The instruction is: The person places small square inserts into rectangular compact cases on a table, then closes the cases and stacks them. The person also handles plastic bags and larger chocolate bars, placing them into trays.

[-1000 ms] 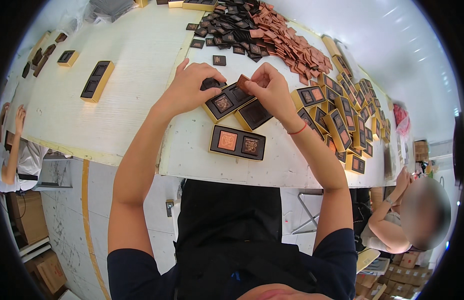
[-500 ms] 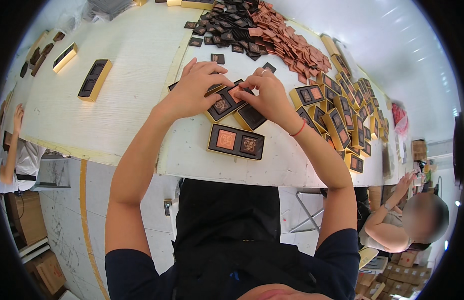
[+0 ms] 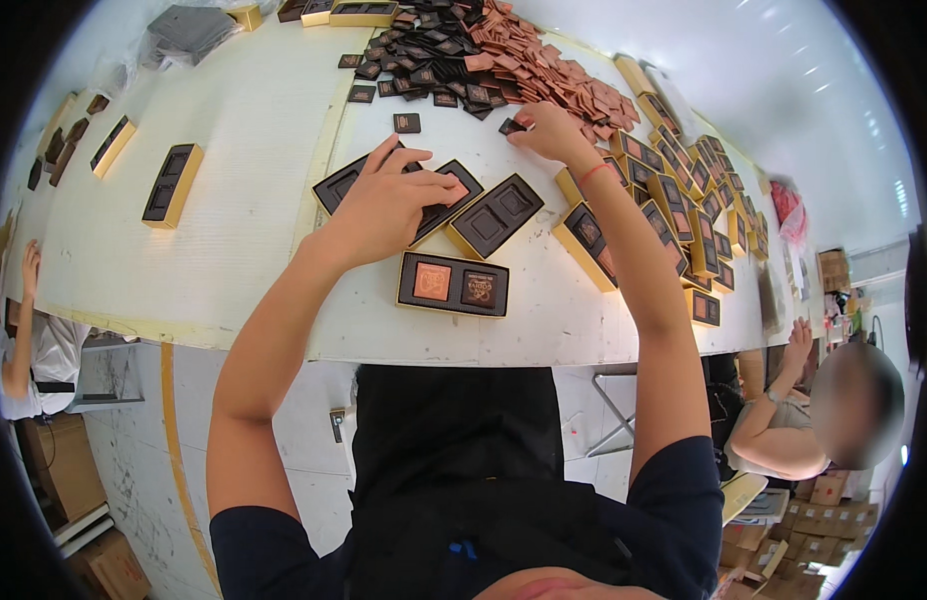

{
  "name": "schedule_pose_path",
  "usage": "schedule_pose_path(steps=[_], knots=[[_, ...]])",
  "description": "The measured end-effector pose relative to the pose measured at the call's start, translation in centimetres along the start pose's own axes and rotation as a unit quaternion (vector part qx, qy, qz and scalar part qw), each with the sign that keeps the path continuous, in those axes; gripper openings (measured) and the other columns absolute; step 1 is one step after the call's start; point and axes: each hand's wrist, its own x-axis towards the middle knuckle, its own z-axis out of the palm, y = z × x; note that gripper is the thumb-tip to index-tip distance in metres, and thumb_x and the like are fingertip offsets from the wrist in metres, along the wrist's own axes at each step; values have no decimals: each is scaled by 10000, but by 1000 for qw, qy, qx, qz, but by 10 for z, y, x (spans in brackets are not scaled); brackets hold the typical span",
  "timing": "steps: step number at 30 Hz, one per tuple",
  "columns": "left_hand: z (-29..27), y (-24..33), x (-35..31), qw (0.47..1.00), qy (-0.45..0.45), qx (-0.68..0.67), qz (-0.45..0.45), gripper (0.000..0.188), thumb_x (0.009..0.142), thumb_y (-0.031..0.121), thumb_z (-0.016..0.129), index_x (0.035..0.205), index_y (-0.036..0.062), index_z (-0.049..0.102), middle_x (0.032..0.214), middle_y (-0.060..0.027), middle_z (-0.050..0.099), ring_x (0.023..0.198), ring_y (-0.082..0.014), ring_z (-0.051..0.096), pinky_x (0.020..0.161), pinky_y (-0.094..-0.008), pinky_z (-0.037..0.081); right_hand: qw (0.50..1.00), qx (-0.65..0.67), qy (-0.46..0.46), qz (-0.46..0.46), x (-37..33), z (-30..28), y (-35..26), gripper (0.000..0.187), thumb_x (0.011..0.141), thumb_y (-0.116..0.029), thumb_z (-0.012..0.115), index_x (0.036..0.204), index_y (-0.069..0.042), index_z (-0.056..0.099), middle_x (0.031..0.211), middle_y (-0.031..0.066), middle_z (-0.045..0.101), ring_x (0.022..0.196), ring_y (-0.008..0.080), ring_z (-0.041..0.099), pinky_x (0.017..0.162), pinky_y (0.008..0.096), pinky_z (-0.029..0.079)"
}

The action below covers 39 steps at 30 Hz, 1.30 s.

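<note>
My left hand (image 3: 384,205) lies over a gold-sided box with a black insert (image 3: 431,224), its fingers spread and their tips by a copper chocolate square (image 3: 467,186) in it. Ahead to the right, my right hand (image 3: 552,135) pinches a small black chocolate square (image 3: 511,126) by its edge. An empty two-compartment box (image 3: 505,208) sits tilted just right of the left hand. Partly behind that hand is another box (image 3: 336,187). Nearer me, a box (image 3: 405,280) holds one copper and one dark square. A loose black square (image 3: 408,123) lies beyond the left hand.
A heap of black squares (image 3: 434,50) adjoins a heap of copper squares (image 3: 554,75) at the table's far side. Several filled boxes (image 3: 674,205) crowd the right, partly under my right forearm. One empty box (image 3: 172,185) stands at left. Other people sit at both sides.
My right hand has left the box beside my left hand and moved away and right, taking up a black square. The left hand stays at the box, its fingers more spread.
</note>
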Motion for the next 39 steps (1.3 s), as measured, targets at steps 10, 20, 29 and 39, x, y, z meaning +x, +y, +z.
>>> schedule_pose_path(steps=[10,20,29,39], knots=[[-6,4,1,995,39,-96,-1,280,871,45,623,1120,150,698,1224,-29,669,1303,-262,497,1208,-501,198,940,260,72,-208,-120,-38,-80,273,784,110,689,1000,-47,748,853,56,688,743,144,655,680,252,522],[5,8,-2,995,12,-94,22,291,811,169,757,1098,151,708,1270,-36,616,1340,-258,453,1202,-538,197,957,86,101,-259,-159,-15,-99,396,713,97,663,1068,-65,728,945,64,633,897,248,604,776,348,513],[-1,26,-2,997,-11,-57,47,189,837,211,725,1010,137,719,1278,-33,589,1348,-276,432,1205,-533,196,967,82,68,-232,-145,-31,-101,208,739,2,613,886,-64,744,872,88,633,853,285,589,757,372,473],[0,21,0,995,-9,-89,36,181,880,224,697,1029,131,744,1264,-59,590,1357,-292,418,1192,-529,225,993,-36,38,108,6,-20,93,351,665,-313,819,867,-41,726,837,165,714,812,322,685,735,392,541]])
